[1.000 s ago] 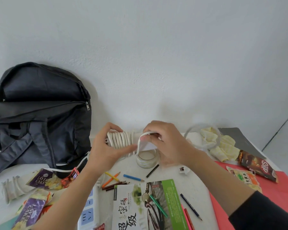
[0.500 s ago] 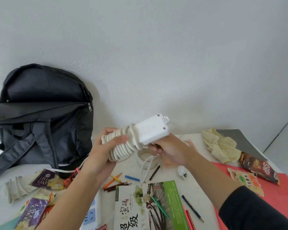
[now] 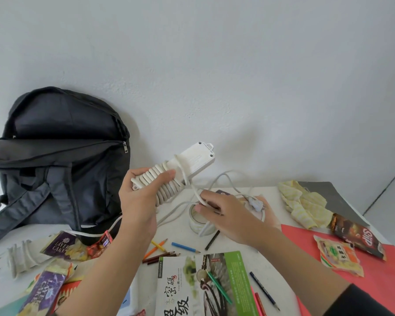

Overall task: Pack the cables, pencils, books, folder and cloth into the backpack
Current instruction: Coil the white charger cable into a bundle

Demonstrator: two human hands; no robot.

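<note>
My left hand (image 3: pixel 140 197) grips a white power strip (image 3: pixel 193 161) with its cable wound round it, held tilted above the table. My right hand (image 3: pixel 226 216) pinches the loose end of that white cable (image 3: pixel 224 179) just over a tape roll. The black backpack (image 3: pixel 55 156) leans against the wall at the left, its top unzipped. Coloured pencils (image 3: pixel 162 249) lie scattered near a green-and-white book (image 3: pixel 203 283). A yellow cloth (image 3: pixel 303 204) lies on a grey folder (image 3: pixel 324 192) at the right. Another wrapped white cable (image 3: pixel 18 258) rests at the far left.
Snack packets (image 3: pixel 62 245) crowd the left front, and two more (image 3: pixel 360 236) lie on a red sheet (image 3: pixel 374 281) at the right. A tape roll (image 3: pixel 198 222) stands under my right hand. The white wall rises right behind the table.
My left hand raised the wrapped power strip. My right hand left the strip, moved down and right, and now pinches the loose cable end, which hangs in open loops.
</note>
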